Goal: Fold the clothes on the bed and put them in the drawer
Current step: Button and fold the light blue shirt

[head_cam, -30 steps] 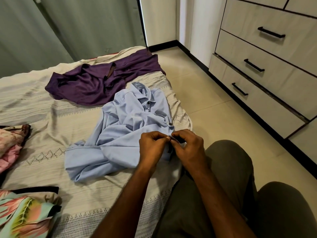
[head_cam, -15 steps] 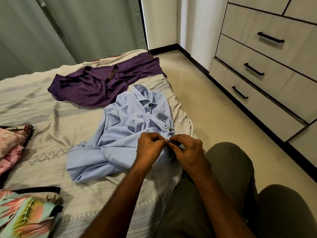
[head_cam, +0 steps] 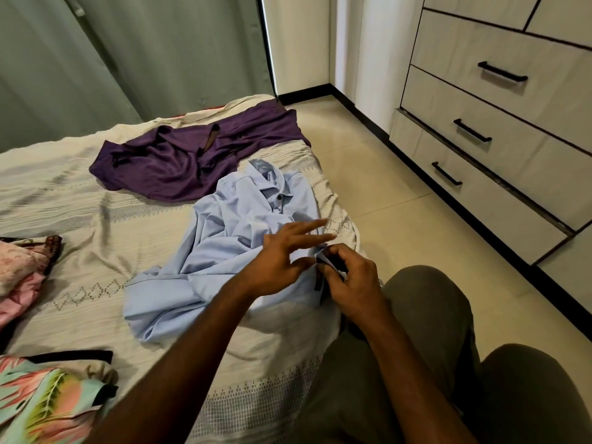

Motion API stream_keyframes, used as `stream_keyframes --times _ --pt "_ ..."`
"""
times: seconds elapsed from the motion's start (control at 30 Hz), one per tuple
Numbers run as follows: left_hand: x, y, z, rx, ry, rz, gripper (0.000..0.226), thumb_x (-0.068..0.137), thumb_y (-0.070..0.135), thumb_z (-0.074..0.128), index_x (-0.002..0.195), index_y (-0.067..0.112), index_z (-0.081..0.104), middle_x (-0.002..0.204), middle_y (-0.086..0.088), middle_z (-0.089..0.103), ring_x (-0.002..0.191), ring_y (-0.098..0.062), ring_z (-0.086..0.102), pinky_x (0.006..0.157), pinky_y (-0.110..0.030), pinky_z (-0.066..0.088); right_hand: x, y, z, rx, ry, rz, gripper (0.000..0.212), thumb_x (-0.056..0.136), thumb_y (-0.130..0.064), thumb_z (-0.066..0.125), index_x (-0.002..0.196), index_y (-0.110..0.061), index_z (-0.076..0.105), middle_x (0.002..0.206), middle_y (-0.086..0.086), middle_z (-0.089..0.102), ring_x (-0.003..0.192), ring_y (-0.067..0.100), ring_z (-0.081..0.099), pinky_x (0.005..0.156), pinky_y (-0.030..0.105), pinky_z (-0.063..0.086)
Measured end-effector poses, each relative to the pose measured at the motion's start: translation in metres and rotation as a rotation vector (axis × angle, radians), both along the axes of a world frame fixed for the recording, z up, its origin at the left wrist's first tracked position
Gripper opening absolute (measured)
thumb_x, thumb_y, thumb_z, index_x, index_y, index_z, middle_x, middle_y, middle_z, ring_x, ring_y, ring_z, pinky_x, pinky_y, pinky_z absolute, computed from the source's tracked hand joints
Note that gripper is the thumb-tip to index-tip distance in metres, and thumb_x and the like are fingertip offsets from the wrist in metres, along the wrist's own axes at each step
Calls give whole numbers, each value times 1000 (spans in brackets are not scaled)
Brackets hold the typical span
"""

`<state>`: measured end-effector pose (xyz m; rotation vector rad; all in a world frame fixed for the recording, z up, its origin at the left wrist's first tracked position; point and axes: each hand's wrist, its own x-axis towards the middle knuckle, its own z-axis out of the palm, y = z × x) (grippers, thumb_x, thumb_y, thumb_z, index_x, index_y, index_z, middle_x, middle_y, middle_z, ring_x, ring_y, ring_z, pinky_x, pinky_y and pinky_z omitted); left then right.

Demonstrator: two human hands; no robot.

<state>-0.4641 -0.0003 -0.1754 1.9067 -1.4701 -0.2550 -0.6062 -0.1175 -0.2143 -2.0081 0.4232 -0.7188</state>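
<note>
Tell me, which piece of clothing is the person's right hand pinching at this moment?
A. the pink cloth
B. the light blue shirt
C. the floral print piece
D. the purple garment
B: the right hand pinches the front edge of the light blue shirt on the bed.

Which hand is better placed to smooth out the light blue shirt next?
Left. The left hand hovers open, fingers spread, over the light blue shirt. The right hand is busy pinching the shirt's edge near the bed's corner.
</note>
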Motion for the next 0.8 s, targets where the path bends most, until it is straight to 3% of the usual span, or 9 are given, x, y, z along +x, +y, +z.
stream_keyframes --times 0.1,0.17,0.23,0.3,0.43,0.57,0.67,0.8 --pt "5 -10 5 53 101 -119 47 90 0 64 134 15 64 141 1 60 135 -13 51 115 -37 39 -3 0 2 22 -71 -23 19 90 -4 70 107 -13 69 98 -12 69 95 -5 65 81 10 50" --pt "7 -11 9 47 204 -62 29 90 4 70 119 10 73 115 -2 74 110 -12 66 98 -30 51 -4 0 4 45 -107 -46 15 90 -6 71 104 -12 70 95 -10 70 93 2 67 80 16 53" --pt "6 -10 9 -13 231 12 15 88 7 75 103 10 77 95 -1 75 90 -12 69 81 -22 52 -3 -1 4 46 -124 -72 13 90 -9 72 102 -13 70 93 -10 70 90 3 67 78 18 55" --pt "0 -9 5 -132 250 86 12 84 9 79 94 16 77 86 4 73 82 -11 68 75 -21 50 -2 -2 3 45 -131 -105 12 89 -9 73 99 -14 70 90 -12 70 87 4 67 75 19 55" --pt "-21 -10 -9 -290 216 182 8 83 6 77 90 10 78 82 12 68 81 -14 63 73 -24 49 -3 -1 2 -7 -182 -173 13 86 -3 74 91 -14 70 84 -10 69 82 7 67 70 20 57" --pt "-31 -10 -15 -365 153 218 7 83 3 75 89 7 78 82 3 70 80 -9 62 73 -17 46 -3 -2 1 -89 -233 -206 11 84 -1 71 87 -11 71 82 -5 70 77 9 66 68 24 57" --pt "-43 -7 -18 -384 101 251 5 84 7 76 88 9 78 81 5 70 78 -8 61 71 -23 48 -3 -1 -2 -127 -247 -223 21 83 7 69 94 -11 72 87 -8 68 80 3 62 72 17 54" --pt "-56 -3 -18 -387 276 354 7 87 8 73 92 11 77 84 4 72 81 -13 67 74 -26 50 -1 -1 -3 -164 -283 -156 35 86 11 61 107 -16 67 97 -9 62 90 2 59 78 19 53"
